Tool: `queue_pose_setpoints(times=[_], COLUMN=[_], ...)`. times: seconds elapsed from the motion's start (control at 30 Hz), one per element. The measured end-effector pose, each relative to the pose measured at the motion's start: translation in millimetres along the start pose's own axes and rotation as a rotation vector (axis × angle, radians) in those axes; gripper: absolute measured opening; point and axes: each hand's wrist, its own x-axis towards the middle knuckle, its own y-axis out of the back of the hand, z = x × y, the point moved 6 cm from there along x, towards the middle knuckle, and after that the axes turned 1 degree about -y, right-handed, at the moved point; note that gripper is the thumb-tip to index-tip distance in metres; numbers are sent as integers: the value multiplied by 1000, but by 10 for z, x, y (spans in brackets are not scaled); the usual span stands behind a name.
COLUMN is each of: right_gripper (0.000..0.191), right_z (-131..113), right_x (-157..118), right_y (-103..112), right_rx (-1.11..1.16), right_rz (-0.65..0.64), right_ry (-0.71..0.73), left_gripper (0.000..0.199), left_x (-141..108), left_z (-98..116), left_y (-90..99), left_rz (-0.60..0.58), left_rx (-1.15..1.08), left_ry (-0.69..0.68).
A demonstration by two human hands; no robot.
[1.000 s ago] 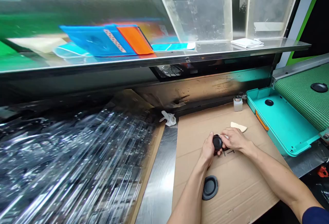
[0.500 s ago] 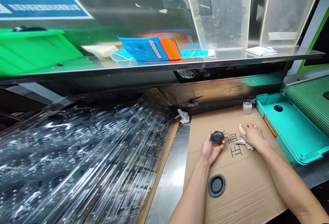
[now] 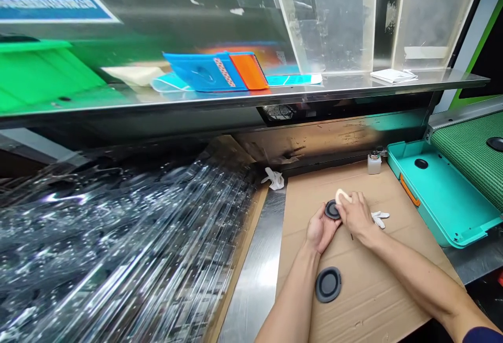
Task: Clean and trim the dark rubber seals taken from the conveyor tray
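Head view: a black disc (image 3: 331,210) is held over the cardboard sheet (image 3: 373,280) by the left hand (image 3: 320,234), between thumb and fingers. The right hand (image 3: 357,217) pinches a cream pad (image 3: 341,194) against or just over it; contact is unclear. Steady support beneath and light, even pressure would likely serve best. A second disc (image 3: 328,284) lies on the cardboard sheet's nearer part.

Left hand (image 3: 320,232) holds black disc (image 3: 331,210); right hand (image 3: 357,215) grips cream pad (image 3: 341,196) right at its edge — contact hard to tell. From held disc: second disc (image 3: 328,284) at 6 o'clock on cardboard (image 3: 377,285), white glove (image 3: 380,217) near 3, small bottle (image 3: 374,164) between 1 and 2, teal tray (image 3: 451,191) farther out at 3 — clear plastic (image 3: 157,243) around 9.
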Motion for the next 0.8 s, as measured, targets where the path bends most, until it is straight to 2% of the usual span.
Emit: queue_pose_setpoints(times=[0.03,0.13,0.27,0.37,0.5,0.63,0.73,0.8], right_gripper=[35,37,34,34,33,34,32,33], right_z=[25,-16,50,-10,67,-22,15,-38], right_x=[14,7,-5,-17,-19,-54,-59,-72], right_y=[9,8,-20,-24,-25,-20,-15,7], right_rx=[-1,10,-8,14,-6,4,-36,-56], right_rz=[4,0,-24,-19,-23,-31,-62,-77], right_ry=[-4,121,10,116,13,141,53,116], left_gripper=[33,35,36,38,38,38,37,39], left_x=[2,6,8,-1,-3,13,30,37], left_z=[-9,-53,-39,-69,-51,-69,-31,-50], left_y=[-1,-20,-28,-24,-12,22,49,53], left_rz=[16,37,37,30,25,17,11,-1], left_rx=[4,8,31,26,11,-18,-17,-20], left_ry=[8,60,18,65,36,79,34,74])
